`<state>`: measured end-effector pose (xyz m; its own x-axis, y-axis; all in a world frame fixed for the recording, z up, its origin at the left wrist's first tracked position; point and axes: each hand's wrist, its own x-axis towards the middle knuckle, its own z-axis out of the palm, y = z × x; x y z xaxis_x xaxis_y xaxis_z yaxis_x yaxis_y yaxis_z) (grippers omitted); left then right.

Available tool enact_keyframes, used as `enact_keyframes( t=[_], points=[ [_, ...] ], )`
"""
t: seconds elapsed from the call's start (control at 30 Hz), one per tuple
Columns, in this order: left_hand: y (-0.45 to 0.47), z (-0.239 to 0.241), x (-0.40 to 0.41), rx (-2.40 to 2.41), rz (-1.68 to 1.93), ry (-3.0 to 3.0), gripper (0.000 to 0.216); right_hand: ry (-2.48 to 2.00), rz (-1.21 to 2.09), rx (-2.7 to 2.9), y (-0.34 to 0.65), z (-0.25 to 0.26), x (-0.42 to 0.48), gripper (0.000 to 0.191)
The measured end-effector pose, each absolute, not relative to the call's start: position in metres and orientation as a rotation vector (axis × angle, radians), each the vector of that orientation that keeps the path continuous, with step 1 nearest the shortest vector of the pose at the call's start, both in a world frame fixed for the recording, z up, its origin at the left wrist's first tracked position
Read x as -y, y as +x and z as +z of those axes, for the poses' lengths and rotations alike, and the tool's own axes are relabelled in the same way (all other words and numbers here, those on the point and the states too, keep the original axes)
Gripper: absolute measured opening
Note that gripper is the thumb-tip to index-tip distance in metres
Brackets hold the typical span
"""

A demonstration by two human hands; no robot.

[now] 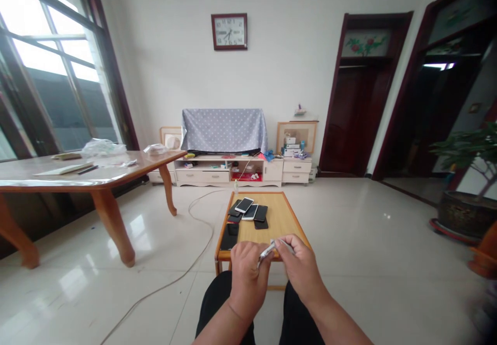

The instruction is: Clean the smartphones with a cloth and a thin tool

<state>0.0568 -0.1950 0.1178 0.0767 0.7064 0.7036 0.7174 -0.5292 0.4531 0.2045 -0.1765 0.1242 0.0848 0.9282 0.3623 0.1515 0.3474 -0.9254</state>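
Note:
Just above the near edge of the low wooden table (289, 215), my left hand (248, 275) and my right hand (305, 270) are closed on a slim silver-white phone (267, 250). The phone is tilted and seen nearly edge-on, with my fingers hiding much of it. A pale bit shows behind my right thumb; I cannot make out whether it is part of the phone. Beyond my hands lies a loose pile of several phones, among them a white-framed phone (244, 205) and a black phone (261, 213). A larger dark device (230, 236) rests flat at the table's left edge.
To the left stands a big table (77, 176) with plastic bags (103, 147) on it. A cable (186, 270) runs across the tiled floor. A white cabinet (202, 175) lines the far wall, and a potted plant (464, 213) is at the right.

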Motion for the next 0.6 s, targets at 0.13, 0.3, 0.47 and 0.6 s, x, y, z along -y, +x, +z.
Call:
enact_keyframes(
  t=[0.13,0.3,0.47,0.6],
  points=[
    [0.054,0.118,0.195,1.513,-1.467,-2.315,0.012,-1.096,0.773,1.383,0.202,0.123,0.178,0.039],
    [0.053,0.119,0.195,1.508,-1.505,-2.295,0.012,-1.037,0.784,1.423,0.202,0.131,0.182,0.036],
    [0.050,0.117,0.195,1.488,-1.489,-2.279,0.011,-1.111,0.739,1.384,0.200,0.129,0.179,0.042],
    [0.047,0.111,0.195,1.533,-1.473,-2.240,0.014,-1.036,0.806,1.476,0.191,0.127,0.186,0.038]
  ],
)
